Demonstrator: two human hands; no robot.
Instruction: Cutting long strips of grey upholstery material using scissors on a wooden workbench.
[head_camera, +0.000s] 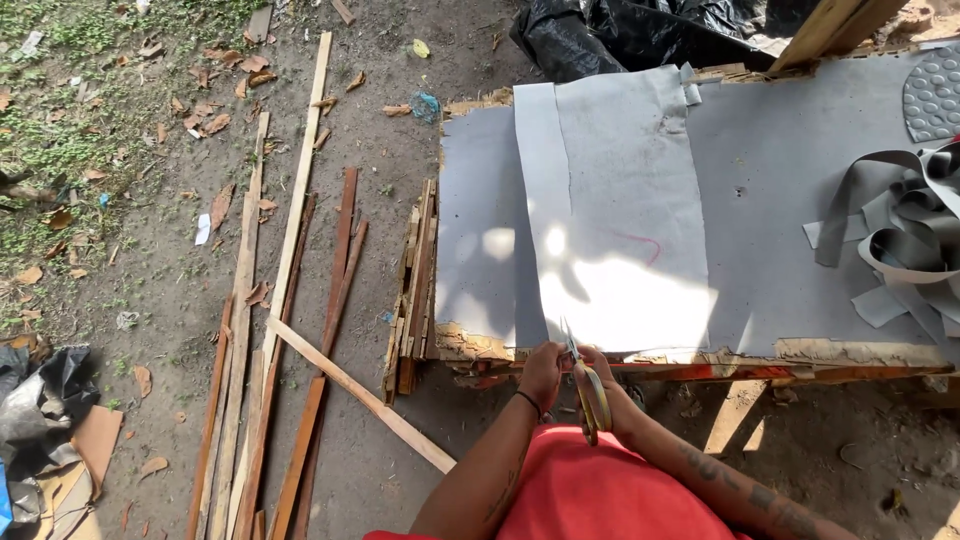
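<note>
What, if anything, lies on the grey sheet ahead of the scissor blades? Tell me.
Nothing visible lies in the way. The scissors, in the right hand, point up the grey sheet, which is bare ahead; the grey strips lie off to the right.

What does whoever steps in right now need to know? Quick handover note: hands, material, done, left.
Right hand: gripping yellow-handled scissors, blades at the near edge of the grey sheet.
Left hand: pinching the sheet's near edge just left of the blades.
Sheet lies flat on the grey-covered workbench; a red mark sits on it to the right of the blades.
Done: a narrow strip on the sheet's left looks partly separated; cut grey strips are piled at right.
Left: the cut at the near edge has barely started.
</note>
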